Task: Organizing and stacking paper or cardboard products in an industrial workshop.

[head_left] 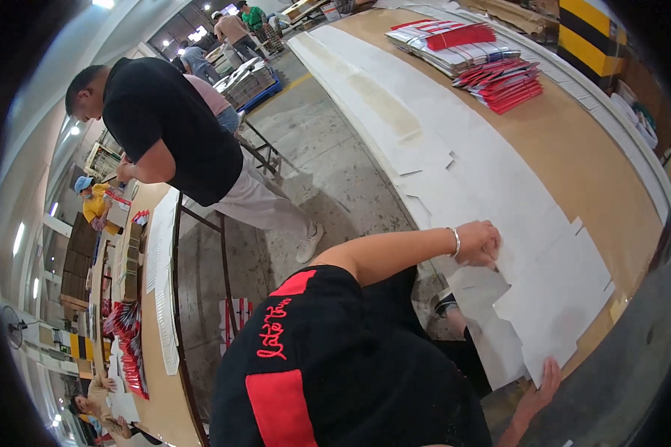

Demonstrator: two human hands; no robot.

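A long run of overlapping white die-cut card sheets [499,179] covers the table along its near side. My left hand [479,244], with a silver bangle at the wrist, rests on the sheets with its fingers curled in; whatever they pinch is hidden. At the near end, a notched white card sheet [566,298] lies on top, over another sheet [479,298] that sticks out toward me. My right hand [546,384] grips the lower edge of the notched sheet, fingers on its face and the thumb hidden.
The brown tabletop [529,145] holds stacks of red-and-white folded card pieces [496,78] at its far end. A person in a black shirt [164,134] stands left, by another table [168,387] with red-and-white bundles [130,343]. A yellow-and-black striped post [590,41] is at the far right.
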